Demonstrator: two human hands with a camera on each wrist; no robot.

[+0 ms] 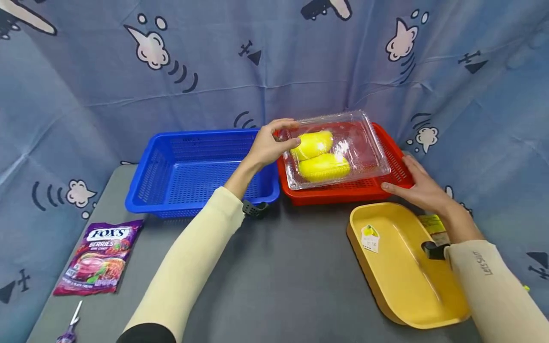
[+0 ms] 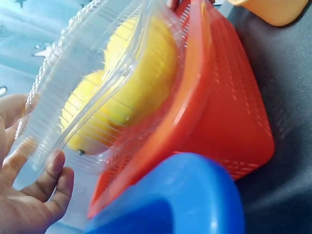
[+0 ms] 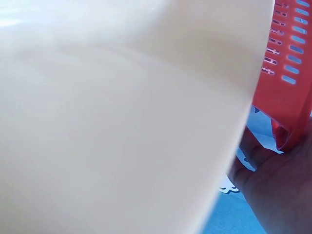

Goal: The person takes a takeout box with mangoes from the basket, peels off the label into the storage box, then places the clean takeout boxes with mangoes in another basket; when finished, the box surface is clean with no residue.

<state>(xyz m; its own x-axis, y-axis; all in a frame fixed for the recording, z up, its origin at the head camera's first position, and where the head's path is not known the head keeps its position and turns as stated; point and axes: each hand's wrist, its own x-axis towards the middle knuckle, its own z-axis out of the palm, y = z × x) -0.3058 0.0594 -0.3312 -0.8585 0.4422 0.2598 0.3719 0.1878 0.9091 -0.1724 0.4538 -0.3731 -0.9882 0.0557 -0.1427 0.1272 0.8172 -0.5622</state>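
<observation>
My left hand (image 1: 267,145) grips the left end of a clear plastic clamshell box (image 1: 364,143), thumb and fingers at its edge. Two yellow fruits that look like mangoes (image 1: 323,167) lie inside, toward that end. The box is tilted and overlaps the red perforated basket (image 1: 339,195); in the left wrist view its underside (image 2: 122,156) sits close over the basket rim. At the basket's right front corner, my right hand (image 1: 422,190) holds it, thumb toward the front wall and fingers along the right side. In the right wrist view that hand (image 3: 273,185) is partly cut off.
A blue perforated basket (image 1: 206,183) stands left of the red one. At right is a yellow tray (image 1: 403,267) with a fruit sticker (image 1: 370,238), below my right forearm. A purple candy bag (image 1: 100,257) lies at left, near a lollipop (image 1: 70,326). Patterned curtain (image 1: 214,62) surrounds the table.
</observation>
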